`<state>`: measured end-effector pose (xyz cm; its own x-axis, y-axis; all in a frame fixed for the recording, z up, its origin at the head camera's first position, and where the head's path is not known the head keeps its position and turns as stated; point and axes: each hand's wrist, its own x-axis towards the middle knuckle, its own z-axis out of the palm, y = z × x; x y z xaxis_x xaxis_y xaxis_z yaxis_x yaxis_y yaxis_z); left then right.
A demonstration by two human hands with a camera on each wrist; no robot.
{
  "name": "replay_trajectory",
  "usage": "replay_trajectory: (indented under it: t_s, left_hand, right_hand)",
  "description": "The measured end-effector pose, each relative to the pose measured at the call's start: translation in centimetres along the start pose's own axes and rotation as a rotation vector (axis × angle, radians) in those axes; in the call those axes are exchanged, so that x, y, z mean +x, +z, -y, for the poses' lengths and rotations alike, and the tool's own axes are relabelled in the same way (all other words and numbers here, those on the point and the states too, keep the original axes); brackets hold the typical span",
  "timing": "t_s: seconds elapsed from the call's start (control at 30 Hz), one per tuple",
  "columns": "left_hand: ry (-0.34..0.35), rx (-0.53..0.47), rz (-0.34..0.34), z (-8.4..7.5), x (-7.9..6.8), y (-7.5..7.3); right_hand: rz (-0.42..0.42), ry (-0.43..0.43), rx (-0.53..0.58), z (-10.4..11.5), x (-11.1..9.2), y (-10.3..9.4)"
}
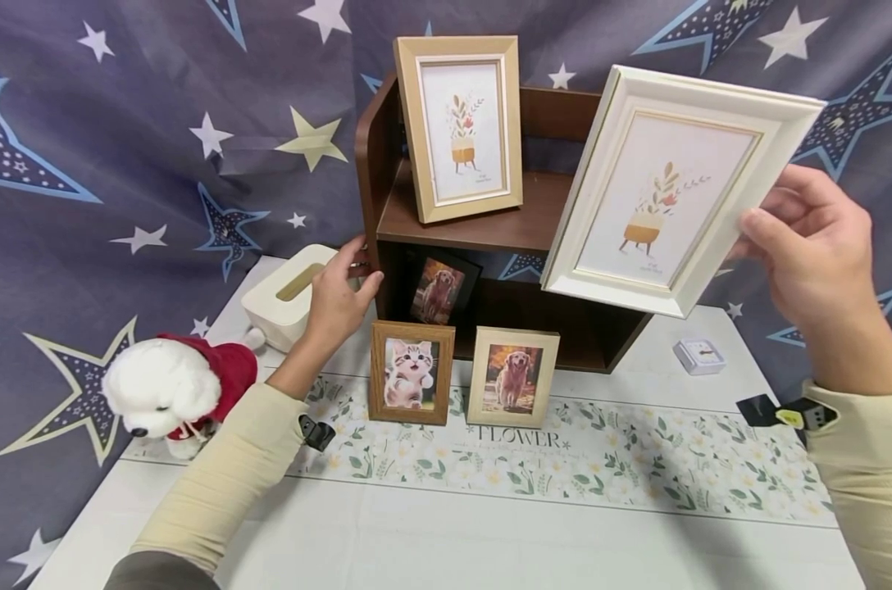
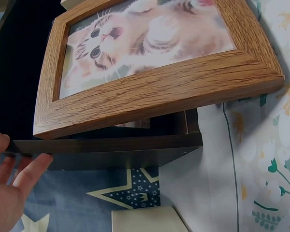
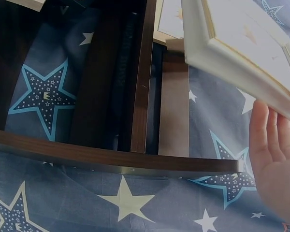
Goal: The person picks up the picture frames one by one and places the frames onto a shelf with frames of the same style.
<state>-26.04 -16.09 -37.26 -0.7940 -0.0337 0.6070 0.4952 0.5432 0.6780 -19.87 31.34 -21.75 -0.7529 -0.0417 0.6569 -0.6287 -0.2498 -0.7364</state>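
My right hand (image 1: 822, 246) holds a white picture frame (image 1: 774, 135) by its right edge, thumb on the front. The frame is tilted and raised before the right part of a dark brown shelf (image 1: 475, 225); it shows a potted plant print. With thumb and fingers on either face, my left hand (image 1: 340, 299) grips the shelf's left side panel (image 2: 106, 146). On the upper board stands a light wood picture frame (image 1: 409, 123) with a similar print. A dark picture frame (image 1: 439, 291) with a dog photo leans in the lower compartment.
In front of the shelf stand a brown kitten picture frame (image 1: 375, 369) and a pale dog picture frame (image 1: 478, 377). At left are a cream tissue box (image 1: 269, 307) and a white plush dog (image 1: 161, 385) in red. A small white clock (image 1: 699, 357) sits at right.
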Motion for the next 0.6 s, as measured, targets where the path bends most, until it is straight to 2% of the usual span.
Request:
replay_trajectory:
  t_s: [0.23, 0.6]
  left_hand:
    - [0.003, -0.003, 0.0, 0.1, 0.0, 0.0]
    - [-0.005, 0.006, 0.006, 0.0, 0.0, 0.0]
  right_hand:
    - [-0.075, -0.011, -0.006, -0.4, 0.6, 0.4]
    - [-0.115, 0.014, -0.007, -0.5, 1.4, 0.6]
